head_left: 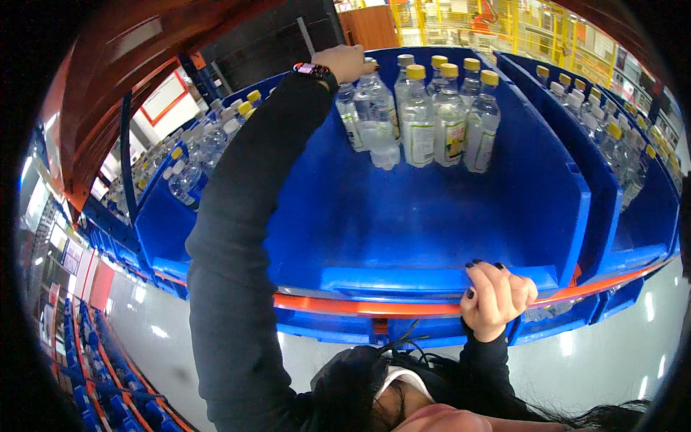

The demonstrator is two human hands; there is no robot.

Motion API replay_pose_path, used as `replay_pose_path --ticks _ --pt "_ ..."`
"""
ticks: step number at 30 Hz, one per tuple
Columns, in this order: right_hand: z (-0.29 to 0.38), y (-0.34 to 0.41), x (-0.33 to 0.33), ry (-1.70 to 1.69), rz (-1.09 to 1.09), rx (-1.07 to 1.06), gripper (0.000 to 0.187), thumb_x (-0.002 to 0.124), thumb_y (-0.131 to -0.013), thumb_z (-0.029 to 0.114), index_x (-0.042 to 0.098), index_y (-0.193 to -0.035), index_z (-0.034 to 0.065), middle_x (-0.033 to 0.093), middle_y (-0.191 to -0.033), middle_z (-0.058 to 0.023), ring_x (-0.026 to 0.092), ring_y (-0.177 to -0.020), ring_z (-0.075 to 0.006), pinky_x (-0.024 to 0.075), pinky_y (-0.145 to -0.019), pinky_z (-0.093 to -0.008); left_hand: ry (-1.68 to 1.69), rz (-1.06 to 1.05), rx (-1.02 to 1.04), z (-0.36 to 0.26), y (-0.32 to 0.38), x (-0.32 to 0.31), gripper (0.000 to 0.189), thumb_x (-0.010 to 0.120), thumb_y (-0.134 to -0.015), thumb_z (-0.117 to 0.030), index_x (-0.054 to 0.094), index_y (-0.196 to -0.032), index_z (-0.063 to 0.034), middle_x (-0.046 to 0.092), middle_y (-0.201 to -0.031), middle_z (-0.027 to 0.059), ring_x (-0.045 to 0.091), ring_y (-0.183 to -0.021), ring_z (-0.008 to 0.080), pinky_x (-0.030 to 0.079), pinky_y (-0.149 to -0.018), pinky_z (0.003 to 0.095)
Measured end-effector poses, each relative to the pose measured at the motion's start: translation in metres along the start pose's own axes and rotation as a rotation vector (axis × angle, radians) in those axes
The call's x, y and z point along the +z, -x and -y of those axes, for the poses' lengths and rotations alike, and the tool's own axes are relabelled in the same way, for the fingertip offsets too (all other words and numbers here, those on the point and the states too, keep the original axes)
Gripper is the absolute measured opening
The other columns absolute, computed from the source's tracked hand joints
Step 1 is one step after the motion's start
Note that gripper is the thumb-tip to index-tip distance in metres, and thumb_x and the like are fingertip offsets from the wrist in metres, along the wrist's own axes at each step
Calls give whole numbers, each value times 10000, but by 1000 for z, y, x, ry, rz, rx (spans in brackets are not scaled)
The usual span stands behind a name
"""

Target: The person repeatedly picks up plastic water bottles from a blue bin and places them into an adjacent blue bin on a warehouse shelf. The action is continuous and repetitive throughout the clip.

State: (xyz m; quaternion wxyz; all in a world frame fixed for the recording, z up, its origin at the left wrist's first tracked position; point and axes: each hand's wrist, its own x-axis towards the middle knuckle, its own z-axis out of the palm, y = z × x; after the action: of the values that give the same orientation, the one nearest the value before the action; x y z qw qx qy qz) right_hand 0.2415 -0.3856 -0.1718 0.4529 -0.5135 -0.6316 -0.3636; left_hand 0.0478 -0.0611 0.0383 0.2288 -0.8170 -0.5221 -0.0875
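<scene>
My left hand (341,62), with a smartwatch on its wrist, reaches to the back left of a blue plastic bin (421,216). Its fingers are closed around the neck of a clear plastic bottle (375,110), which stands or hangs in front of another bottle (350,116); whether its base touches the bin is unclear. Right of it, several clear bottles with yellow caps (418,119) stand upright, some bearing labels. At the bin's front lip, my right hand (496,297) grips the edge, fingers curled over it, holding no bottle.
Neighbouring blue bins at left (162,227) and right (621,216) hold many bottles. An orange rack beam (372,308) runs below the bin front, with lower bins (324,326) beneath. A dark blue rack post (128,156) rises at left.
</scene>
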Motion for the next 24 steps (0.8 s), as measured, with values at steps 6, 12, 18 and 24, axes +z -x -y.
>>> replay_pose_path --ticks 6,12,18,24 --pt "0 -1 0 -1 -7 -14 191 526 -797 232 687 -843 139 668 -845 7 572 -730 -179 359 -751 -338 204 153 0 103 28 -53 527 466 -929 -467 525 -1257 -58 595 -1182 178 581 -1064 294 464 -904 379" --pt "4 -3 3 4 -53 0 191 527 -724 148 689 -817 105 669 -826 -37 576 -731 -202 366 -749 -339 -294 127 -278 253 158 -84 445 432 -941 -447 568 -1193 -107 633 -1096 164 615 -993 310 477 -859 397" --pt "5 -5 3 2 -57 2 210 521 -699 129 678 -832 90 670 -823 -39 551 -702 -198 346 -731 -324 -379 276 -569 296 245 -27 427 486 -879 -481 620 -1182 -212 655 -1078 138 639 -945 301 495 -802 441" --pt "6 -5 5 17 -94 4 202 517 -711 139 672 -826 78 669 -824 -60 544 -717 -205 344 -735 -328 -241 88 -506 280 268 3 367 520 -852 -449 671 -938 -126 679 -917 138 640 -889 322 495 -765 427"
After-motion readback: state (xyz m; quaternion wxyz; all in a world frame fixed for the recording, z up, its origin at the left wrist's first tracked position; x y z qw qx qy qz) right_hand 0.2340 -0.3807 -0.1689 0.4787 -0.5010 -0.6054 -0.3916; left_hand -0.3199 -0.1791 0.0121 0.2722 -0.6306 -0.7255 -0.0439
